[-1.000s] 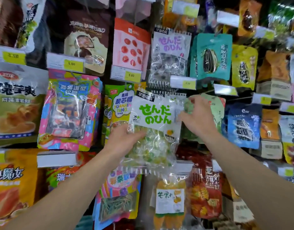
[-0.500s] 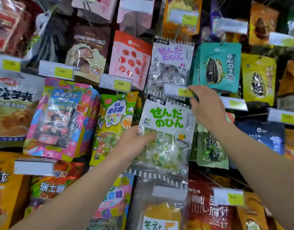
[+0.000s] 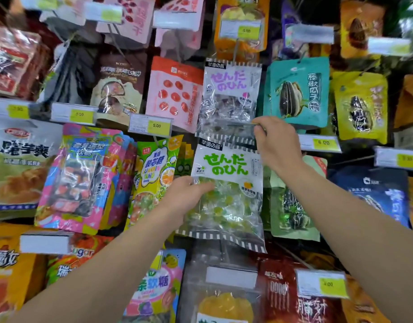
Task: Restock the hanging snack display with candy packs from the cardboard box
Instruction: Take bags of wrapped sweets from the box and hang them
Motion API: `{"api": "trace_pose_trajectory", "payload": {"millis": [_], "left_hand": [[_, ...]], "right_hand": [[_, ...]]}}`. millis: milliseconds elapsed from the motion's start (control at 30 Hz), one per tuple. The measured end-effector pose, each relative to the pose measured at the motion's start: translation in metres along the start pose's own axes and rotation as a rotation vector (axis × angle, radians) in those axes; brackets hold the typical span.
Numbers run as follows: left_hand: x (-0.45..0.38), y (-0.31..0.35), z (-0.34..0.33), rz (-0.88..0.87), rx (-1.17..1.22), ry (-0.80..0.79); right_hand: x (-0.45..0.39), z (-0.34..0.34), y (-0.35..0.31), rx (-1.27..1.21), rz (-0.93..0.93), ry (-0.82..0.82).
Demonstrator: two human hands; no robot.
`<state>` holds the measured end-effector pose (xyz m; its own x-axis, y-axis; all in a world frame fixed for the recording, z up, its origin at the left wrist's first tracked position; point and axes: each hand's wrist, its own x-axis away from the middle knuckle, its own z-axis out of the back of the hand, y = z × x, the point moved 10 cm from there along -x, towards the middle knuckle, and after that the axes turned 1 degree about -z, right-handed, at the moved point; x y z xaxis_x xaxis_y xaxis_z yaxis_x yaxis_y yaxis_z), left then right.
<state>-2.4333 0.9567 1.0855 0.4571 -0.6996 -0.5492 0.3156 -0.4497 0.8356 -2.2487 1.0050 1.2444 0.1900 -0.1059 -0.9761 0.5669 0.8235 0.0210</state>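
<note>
Left hand (image 3: 187, 197) grips green-lettered candy pack (image 3: 226, 192), clear bag of green-yellow sweets. Right hand (image 3: 276, 143) pinches hook tip just above pack, below purple-lettered pack (image 3: 230, 96).

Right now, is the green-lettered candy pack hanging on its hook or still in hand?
Still in hand. The left hand grips the green-lettered candy pack by its side; the right hand pinches something at its top corner. Hook engagement: cannot tell.

Packed wall of hanging packets, hardly a gap. Hemmed left by yellow-green sour-candy packet (image 3: 154, 176), right by pale-green seed packet (image 3: 294, 206), above by clear purple-lettered candy packet (image 3: 229, 99). Dark narrow gaps only between rows.
</note>
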Motion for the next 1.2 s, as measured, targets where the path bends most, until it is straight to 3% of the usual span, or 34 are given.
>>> {"api": "trace_pose_trajectory", "payload": {"millis": [400, 633, 800, 1000, 1200], "left_hand": [[-0.008, -0.026, -0.008, 0.078, 0.019, 0.009], [-0.003, -0.032, -0.011, 0.139, 0.116, -0.008], [0.002, -0.031, -0.014, 0.16, 0.137, -0.033], [0.017, -0.026, -0.01, 0.078, -0.126, -0.002], [0.051, -0.018, 0.0, -0.042, -0.262, -0.087]], "right_hand": [[0.051, -0.015, -0.001, -0.172, -0.046, 0.012], [0.112, -0.047, 0.02, -0.074, -0.159, -0.179], [0.141, -0.044, 0.025, -0.173, -0.306, -0.276], [0.165, -0.045, 0.021, -0.188, -0.359, -0.318], [0.171, -0.054, 0.015, -0.1, -0.434, -0.351]]}}
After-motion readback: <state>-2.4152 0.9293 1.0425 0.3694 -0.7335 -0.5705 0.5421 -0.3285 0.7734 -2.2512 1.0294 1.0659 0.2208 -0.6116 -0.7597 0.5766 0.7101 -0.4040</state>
